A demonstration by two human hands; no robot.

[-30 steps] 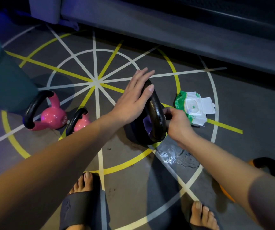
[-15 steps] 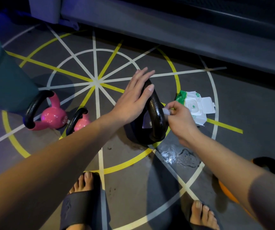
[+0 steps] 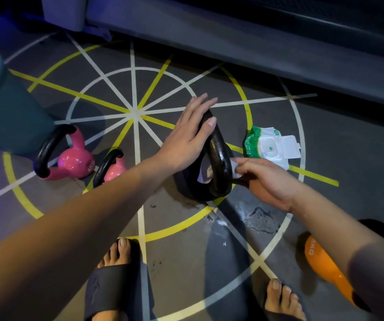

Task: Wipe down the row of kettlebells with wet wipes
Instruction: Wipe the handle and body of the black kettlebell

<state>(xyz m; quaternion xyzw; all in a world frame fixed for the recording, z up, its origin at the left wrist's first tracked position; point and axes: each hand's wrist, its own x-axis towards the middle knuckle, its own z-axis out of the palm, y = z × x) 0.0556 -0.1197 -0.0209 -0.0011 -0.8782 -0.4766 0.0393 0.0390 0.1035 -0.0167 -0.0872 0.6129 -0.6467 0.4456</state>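
Observation:
A black kettlebell (image 3: 218, 163) stands on the floor in the middle of the view. My left hand (image 3: 186, 140) rests flat on the top of its handle, fingers straight. My right hand (image 3: 265, 179) pinches a white wet wipe (image 3: 235, 169) against the right side of the handle. Part of the wipe shows through the handle's opening. Two pink kettlebells (image 3: 75, 158) (image 3: 114, 169) with black handles lie to the left. An orange kettlebell (image 3: 325, 267) lies at the lower right, partly behind my right forearm. A green and white wet wipe pack (image 3: 272, 147) lies open just right of the black kettlebell.
A dark teal round container (image 3: 3, 112) stands at the far left. A long grey machine base (image 3: 232, 42) runs along the back. A wet patch (image 3: 258, 216) marks the floor below my right hand. My feet in dark slides (image 3: 114, 286) stand at the bottom.
My right hand has risen with the wipe along the right side of the black handle. The left hand stays on top of the handle.

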